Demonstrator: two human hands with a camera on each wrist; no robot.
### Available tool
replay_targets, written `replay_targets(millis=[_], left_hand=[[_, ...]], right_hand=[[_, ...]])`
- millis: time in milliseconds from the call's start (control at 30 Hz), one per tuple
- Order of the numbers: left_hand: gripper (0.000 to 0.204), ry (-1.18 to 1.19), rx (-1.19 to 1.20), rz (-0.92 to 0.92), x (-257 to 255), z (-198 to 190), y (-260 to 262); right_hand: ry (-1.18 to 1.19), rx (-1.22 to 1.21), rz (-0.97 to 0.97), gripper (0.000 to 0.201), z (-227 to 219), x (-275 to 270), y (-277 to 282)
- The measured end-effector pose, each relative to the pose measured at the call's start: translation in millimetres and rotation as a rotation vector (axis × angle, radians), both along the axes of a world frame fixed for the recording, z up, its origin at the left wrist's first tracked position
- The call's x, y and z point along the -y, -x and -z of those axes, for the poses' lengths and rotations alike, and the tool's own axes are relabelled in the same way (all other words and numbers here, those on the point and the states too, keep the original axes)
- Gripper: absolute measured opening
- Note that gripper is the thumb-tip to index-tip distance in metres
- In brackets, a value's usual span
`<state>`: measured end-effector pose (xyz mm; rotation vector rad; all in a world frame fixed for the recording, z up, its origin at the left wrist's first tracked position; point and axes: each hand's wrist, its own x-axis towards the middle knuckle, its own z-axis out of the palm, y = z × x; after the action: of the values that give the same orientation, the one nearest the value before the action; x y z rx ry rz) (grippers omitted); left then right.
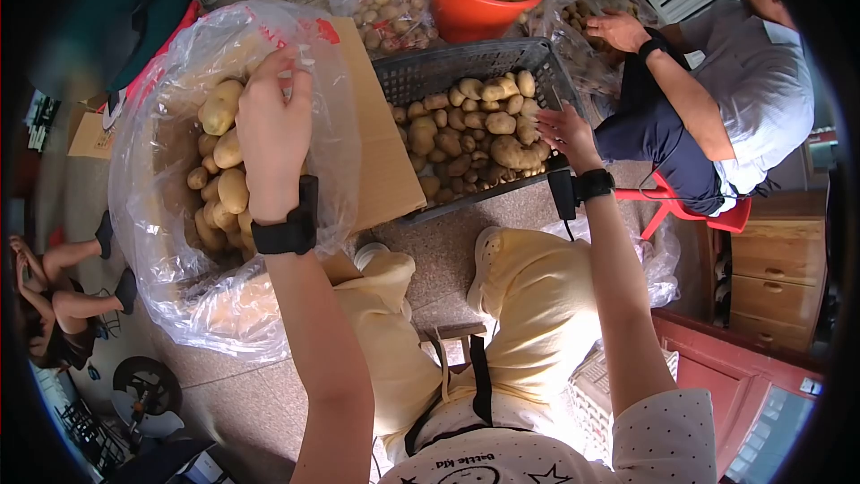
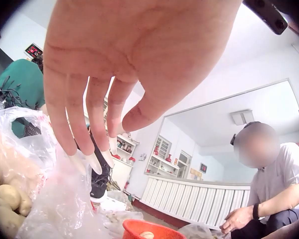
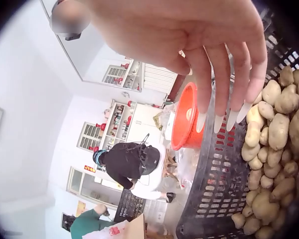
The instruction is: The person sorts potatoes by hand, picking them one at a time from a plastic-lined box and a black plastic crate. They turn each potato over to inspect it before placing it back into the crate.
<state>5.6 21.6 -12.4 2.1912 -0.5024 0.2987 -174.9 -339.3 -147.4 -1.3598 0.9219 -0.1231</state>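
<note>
My left hand (image 1: pixel 275 121) hangs over the far side of a box lined with a clear plastic bag (image 1: pixel 152 242). Its fingers droop loosely with nothing in the palm, and in the left wrist view the fingertips overlap the crumpled plastic. Large potatoes (image 1: pixel 231 190) lie heaped inside the bag, partly hidden by this hand. Over the right end of a black plastic crate (image 1: pixel 403 73) is my right hand (image 1: pixel 568 134), palm bare and fingers long and relaxed. Smaller potatoes (image 1: pixel 466 116) fill much of the crate, close to that hand's fingertips.
A cardboard flap (image 1: pixel 381 143) stands between bag and crate. Behind the crate are an orange bucket (image 1: pixel 488 18) of potatoes and a bag of potatoes (image 1: pixel 385 18). To the right a person (image 1: pixel 717 99) sits on a red stool (image 1: pixel 730 215); another person's legs (image 1: pixel 76 282) show at left.
</note>
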Motion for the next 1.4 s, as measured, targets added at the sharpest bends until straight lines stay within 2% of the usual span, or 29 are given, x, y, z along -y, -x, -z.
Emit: replay_targets(millis=[33,100,167,233,300,367,433,467,533,600,667,700,767,833,900,1000,1033,1100,1200,1400], left_hand=[[0.028,0.001,0.000,-0.001,-1,-4,2],[0.025,0.032,0.234,0.234,-3,-16,7],[0.027,0.211,0.387,0.478,-3,-34,13],[0.025,0.430,0.303,0.512,-2,-64,47],[0.022,0.540,0.164,0.711,-17,-81,65],[0.019,0.559,0.242,0.852,-22,-94,72],[0.020,0.584,0.334,0.893,-27,-103,73],[0.026,0.440,0.251,1.028,-41,-109,63],[0.035,0.295,0.162,1.159,-58,-113,58],[0.038,0.357,0.004,1.248,-64,-116,64],[0.040,0.393,-0.081,1.288,-61,-118,62],[0.034,0.407,0.135,1.404,-41,-128,62],[0.030,0.421,0.349,1.507,-30,-128,61],[0.026,0.628,0.158,1.431,-35,-116,68],[0.024,0.734,0.069,1.378,-44,-111,77],[0.022,0.759,-0.079,1.285,-56,-128,86],[0.022,0.552,-0.136,1.195,-65,-144,89],[0.022,0.350,-0.195,1.098,-70,-151,90],[0.020,0.477,-0.163,1.112,-68,-146,95],[0.022,0.556,0.037,1.013,-81,-129,89]], right_hand=[[0.013,-0.008,0.037,0.049,0,1,1],[0.027,-0.015,0.074,0.050,2,4,2],[0.053,-0.011,0.170,0.050,13,10,2],[0.019,-0.030,0.174,0.050,23,22,6],[-0.019,-0.051,0.177,0.049,34,32,11],[0.045,-0.159,0.183,0.046,44,37,13],[0.053,-0.235,0.178,0.044,51,41,13],[0.060,-0.307,0.173,0.042,55,43,13],[0.089,-0.308,0.142,0.040,63,44,10],[0.122,-0.312,0.110,0.039,63,43,6],[0.203,-0.212,0.054,0.037,61,33,0],[0.184,-0.192,0.040,0.039,68,34,-3],[0.169,-0.230,-0.009,0.040,63,31,-7],[0.155,-0.264,-0.059,0.041,56,27,-11],[0.169,-0.240,-0.045,0.043,53,21,-12],[0.158,-0.246,-0.050,0.043,50,19,-14],[0.158,-0.248,-0.051,0.043,50,18,-14],[0.145,-0.240,-0.061,0.042,50,18,-12],[0.135,-0.223,-0.076,0.040,49,21,-10],[0.129,-0.211,-0.089,0.038,47,21,-7]])
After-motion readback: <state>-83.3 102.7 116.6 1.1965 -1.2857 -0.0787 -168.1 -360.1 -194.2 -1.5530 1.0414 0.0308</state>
